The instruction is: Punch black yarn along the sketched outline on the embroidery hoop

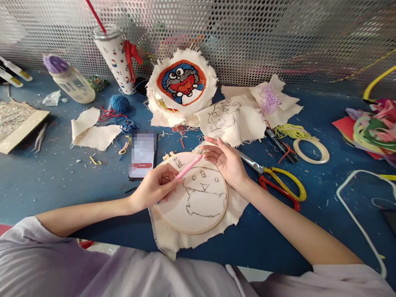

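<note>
My left hand is closed around a pink punch needle, a slim pen-like tool that slants up to the right. Its thin tip reaches the fingers of my right hand, which are bent and drawn together there. Whatever those fingers pinch is too fine to make out. Beneath both hands lies a round embroidery hoop, with off-white cloth stretched in it and ragged edges spreading outside. A dark line drawing of a figure with a face marks the cloth. My left hand covers part of the hoop's left side.
Scissors with yellow and red handles lie right of the hoop, a phone to its left. Behind stand a finished embroidered piece and a tumbler. Blue yarn, a black marker and a pale ring lie around.
</note>
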A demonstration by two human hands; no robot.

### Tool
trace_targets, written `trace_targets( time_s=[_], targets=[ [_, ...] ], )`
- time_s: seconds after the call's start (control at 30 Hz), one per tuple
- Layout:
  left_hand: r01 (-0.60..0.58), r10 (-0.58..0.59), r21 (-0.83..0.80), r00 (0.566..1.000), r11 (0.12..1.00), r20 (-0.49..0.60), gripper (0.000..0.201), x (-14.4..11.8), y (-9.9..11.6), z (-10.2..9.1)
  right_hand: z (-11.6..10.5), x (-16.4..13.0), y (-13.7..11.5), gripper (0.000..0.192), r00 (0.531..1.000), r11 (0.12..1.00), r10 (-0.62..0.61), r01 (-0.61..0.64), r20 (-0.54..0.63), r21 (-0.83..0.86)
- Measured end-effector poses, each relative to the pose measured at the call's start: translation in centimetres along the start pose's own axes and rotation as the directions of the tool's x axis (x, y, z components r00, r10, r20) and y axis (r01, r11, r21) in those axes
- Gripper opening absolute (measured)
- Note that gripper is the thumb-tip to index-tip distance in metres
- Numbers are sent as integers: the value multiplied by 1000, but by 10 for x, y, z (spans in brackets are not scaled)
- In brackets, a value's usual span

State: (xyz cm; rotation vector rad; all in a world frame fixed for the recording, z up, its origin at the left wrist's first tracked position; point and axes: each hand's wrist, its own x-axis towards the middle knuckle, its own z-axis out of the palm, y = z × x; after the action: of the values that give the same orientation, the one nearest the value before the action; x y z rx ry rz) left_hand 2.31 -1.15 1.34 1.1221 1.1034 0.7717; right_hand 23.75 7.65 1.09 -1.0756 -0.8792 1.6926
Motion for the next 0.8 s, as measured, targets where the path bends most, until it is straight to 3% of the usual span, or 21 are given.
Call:
trace_targets(
  time_s=[0.2,0.33,0.47,0.63,0.8],
  targets=[
    [-38,35,-69,998,997,-45,28,-2,-4,2,-3,7,-13,53,989,989,145,-145,23,17],
    [-116,102,-121,988,986,-116,29,-3,-5,6,-1,-1,-18,60,984,988,157,-157,81,-13],
    [-165,148,-113,978,980,-146,26,-4,-9,8,10,-17,-17,45,981,989,50,-22,187,-145],
    [-159,149,-62,978,985,-144,24,-4,-11,8,20,-21,-15,22,999,990,-39,40,7,-135],
    [-157,150,-30,976,987,-155,25,-3,-10,9,18,-16,-14,17,999,994,-36,33,-30,-106]
  ],
)
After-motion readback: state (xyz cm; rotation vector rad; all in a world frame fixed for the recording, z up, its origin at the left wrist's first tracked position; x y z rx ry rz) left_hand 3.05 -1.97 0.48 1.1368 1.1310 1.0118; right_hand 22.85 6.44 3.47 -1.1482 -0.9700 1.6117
